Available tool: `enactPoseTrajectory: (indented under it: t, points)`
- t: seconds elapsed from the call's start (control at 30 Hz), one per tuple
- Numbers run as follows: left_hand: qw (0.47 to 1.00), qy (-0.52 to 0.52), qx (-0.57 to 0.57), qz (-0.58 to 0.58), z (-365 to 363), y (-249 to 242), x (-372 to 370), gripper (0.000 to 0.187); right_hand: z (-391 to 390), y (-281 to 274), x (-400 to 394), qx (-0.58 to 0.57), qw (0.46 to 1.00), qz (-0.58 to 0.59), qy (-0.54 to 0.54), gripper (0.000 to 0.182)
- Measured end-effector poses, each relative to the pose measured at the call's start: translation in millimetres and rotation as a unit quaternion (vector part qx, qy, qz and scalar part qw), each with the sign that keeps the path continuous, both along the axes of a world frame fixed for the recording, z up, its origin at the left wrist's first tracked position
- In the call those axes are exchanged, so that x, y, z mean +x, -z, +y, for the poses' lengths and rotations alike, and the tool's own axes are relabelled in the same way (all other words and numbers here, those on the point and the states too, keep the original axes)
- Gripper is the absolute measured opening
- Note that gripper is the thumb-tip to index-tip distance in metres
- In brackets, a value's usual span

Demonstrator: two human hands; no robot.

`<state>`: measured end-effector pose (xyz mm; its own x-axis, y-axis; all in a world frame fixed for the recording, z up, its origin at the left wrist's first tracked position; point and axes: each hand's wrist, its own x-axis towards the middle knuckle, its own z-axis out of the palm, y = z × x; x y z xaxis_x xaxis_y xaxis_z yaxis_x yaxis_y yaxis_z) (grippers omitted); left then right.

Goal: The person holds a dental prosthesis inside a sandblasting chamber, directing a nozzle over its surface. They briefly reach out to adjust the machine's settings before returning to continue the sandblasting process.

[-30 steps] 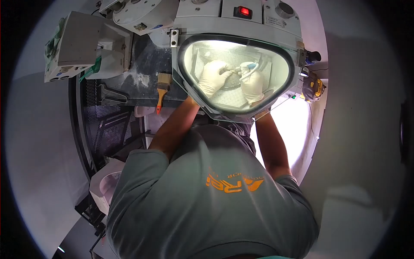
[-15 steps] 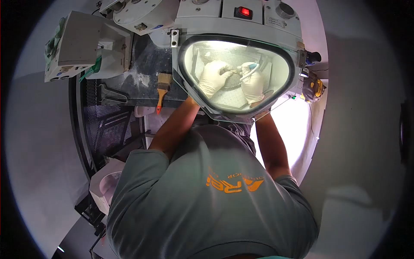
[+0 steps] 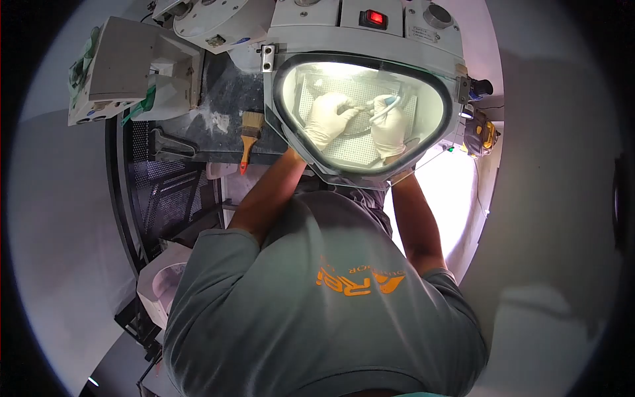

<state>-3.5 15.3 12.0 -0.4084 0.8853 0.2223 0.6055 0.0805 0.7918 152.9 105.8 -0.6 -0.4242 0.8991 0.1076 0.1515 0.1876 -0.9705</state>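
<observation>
Both gloved hands are inside a lit sandblasting cabinet, seen through its rounded window. My left hand, in a white glove, is closed in a pinch at the fingertips. A small pale piece shows at those fingertips; its kind is too small to make out. My right hand, also gloved, is wrapped around a pen-like blasting handpiece with a blue section and a pale hose. The handpiece tip points left towards the small piece. Below the hands lies a perforated white grid floor.
A red lit switch and a knob sit on top of the cabinet. Left of it, a brush lies on the dusty dark bench, near a grey machine. A yellow-black tool is at the right.
My right hand has shifted slightly and the handpiece has tilted, so its blue section shows more. My left hand stays almost in place.
</observation>
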Motion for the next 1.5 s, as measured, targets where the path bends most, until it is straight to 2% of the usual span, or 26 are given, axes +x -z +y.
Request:
enactPoseTrajectory:
  t: [0.03, 0.17, 0.43, 0.5, 0.53, 0.57, 0.67, 0.8, 0.93, 0.97, 1.2, 1.23, 1.5]
  points:
    - [1.000, 0.001, -0.001, 0.004, 0, 1, -1, 0.026, 0, 4, -2, -0.014, 1.000, 0.025, 0.004, 0.014]
    - [1.000, -0.005, 0.000, -0.004, -1, 5, 1, 0.027, 1, 0, 0, -0.045, 0.999, 0.005, 0.000, 0.019]
    - [1.000, 0.009, -0.013, 0.016, 0, 3, -2, 0.026, -3, 3, -3, -0.012, 0.998, 0.056, -0.013, 0.015]
    - [0.999, 0.012, -0.032, 0.010, 0, -1, -1, 0.027, -3, -3, -1, -0.009, 0.999, 0.035, -0.007, 0.015]
    - [1.000, -0.005, 0.011, 0.004, 0, 6, 2, 0.026, -3, -6, -1, -0.007, 1.000, 0.024, -0.004, 0.015]
    - [1.000, 0.004, 0.003, 0.017, 0, 8, 0, 0.026, -3, -7, -2, -0.044, 0.998, 0.047, 0.000, 0.016]
    - [1.000, 0.011, -0.015, 0.014, 1, -1, -1, 0.026, -1, 6, -1, 0.000, 1.000, 0.031, -0.003, 0.017]
    - [1.000, 0.011, -0.013, 0.016, 1, 1, -2, 0.026, -3, -7, -2, -0.040, 0.999, 0.020, -0.010, 0.018]
    - [1.000, 0.000, -0.009, 0.013, 1, 7, 0, 0.025, -4, -6, -2, -0.021, 0.999, 0.040, -0.020, 0.017]
    - [0.999, 0.015, 0.004, 0.047, 1, 5, -2, 0.025, -4, -6, -1, -0.017, 0.999, 0.041, -0.022, 0.016]
    - [1.000, 0.001, 0.003, 0.019, 1, -1, 1, 0.025, -3, -4, -1, -0.017, 0.999, 0.026, -0.027, 0.016]
    - [1.000, 0.002, 0.008, 0.020, 1, 1, 0, 0.026, -5, -8, 0, -0.044, 0.998, 0.046, -0.028, 0.016]
    - [1.000, 0.005, -0.001, 0.013, 1, 7, -1, 0.027, -2, 0, -1, 0.006, 0.999, 0.043, -0.031, 0.013]
